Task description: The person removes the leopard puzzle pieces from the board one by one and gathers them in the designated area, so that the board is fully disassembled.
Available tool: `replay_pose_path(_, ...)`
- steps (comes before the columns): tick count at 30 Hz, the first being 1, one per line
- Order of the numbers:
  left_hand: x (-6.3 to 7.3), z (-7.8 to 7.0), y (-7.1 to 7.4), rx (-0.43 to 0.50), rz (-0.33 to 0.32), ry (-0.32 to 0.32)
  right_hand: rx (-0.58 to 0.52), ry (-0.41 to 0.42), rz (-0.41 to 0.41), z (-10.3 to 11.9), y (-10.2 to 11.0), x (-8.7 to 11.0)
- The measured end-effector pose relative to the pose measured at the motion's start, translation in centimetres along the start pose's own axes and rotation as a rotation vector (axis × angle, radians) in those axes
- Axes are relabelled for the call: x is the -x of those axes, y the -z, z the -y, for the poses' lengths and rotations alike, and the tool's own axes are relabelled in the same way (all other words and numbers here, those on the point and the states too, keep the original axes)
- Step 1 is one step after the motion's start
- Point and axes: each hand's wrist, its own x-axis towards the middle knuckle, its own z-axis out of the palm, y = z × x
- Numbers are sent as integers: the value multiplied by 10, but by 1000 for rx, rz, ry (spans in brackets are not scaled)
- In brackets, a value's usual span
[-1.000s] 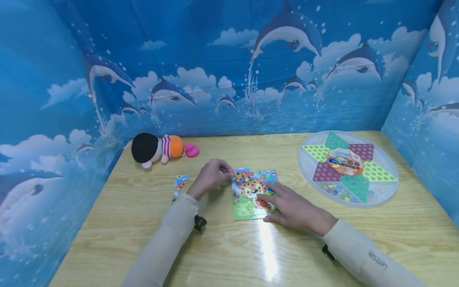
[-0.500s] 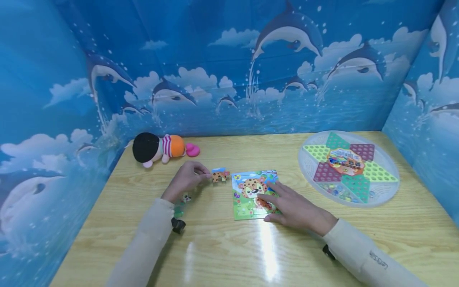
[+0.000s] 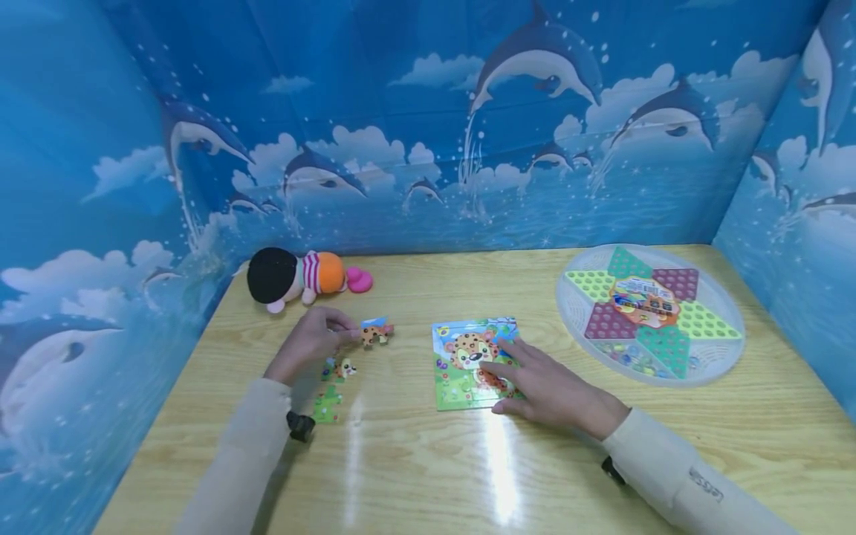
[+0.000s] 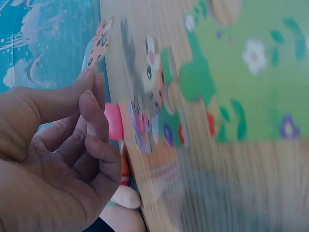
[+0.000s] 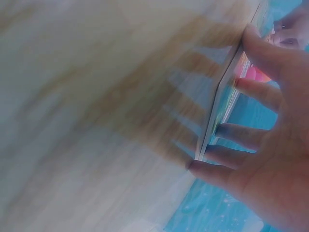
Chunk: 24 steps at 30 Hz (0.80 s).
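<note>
My left hand [image 3: 310,340] pinches a jigsaw puzzle piece [image 3: 374,334] between thumb and index finger, raised off the table. The piece carries spotted orange and blue print, and its edge shows in the left wrist view. Under and beside that hand lie a green puzzle piece [image 3: 327,406] and a piece with an animal's face part [image 3: 345,368], partly overlapped with others. A square leopard puzzle [image 3: 458,390] lies flat at mid-table. My right hand [image 3: 558,383] rests over its right side with fingers spread, covering that part. In the right wrist view, the fingertips touch the puzzle's edge [image 5: 217,99].
A soft doll [image 3: 321,273] lies at the back left of the wooden table [image 3: 414,475]. At the right is a round Chinese checkers board [image 3: 709,357] with marbles under its clear cover. Dolphin-print sheets [image 3: 401,200] wall the back and sides.
My left hand has drawn the pinched puzzle piece leftward from the leopard puzzle's upper left corner to above the loose pieces. My right hand has stayed in place.
</note>
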Motion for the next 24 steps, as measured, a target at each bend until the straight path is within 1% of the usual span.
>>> replay_pose_path(3, 0, 2, 2, 22, 17, 22, 9, 17, -10, 0, 1, 1)
replay_pose_path(7, 0, 4, 3, 30, 22, 35, 17, 36, -22, 0, 1, 1)
replay_pose_path(10, -1, 4, 2, 31, 20, 48, 13, 31, -17, 0, 0, 1)
replay_pose_path(16, -3, 2, -2, 2, 7, 77, 13, 29, -15, -1, -2, 0)
replay_pose_path(24, -4, -2, -4, -80, -22, 52, 13, 26, -13, 0, 0, 2)
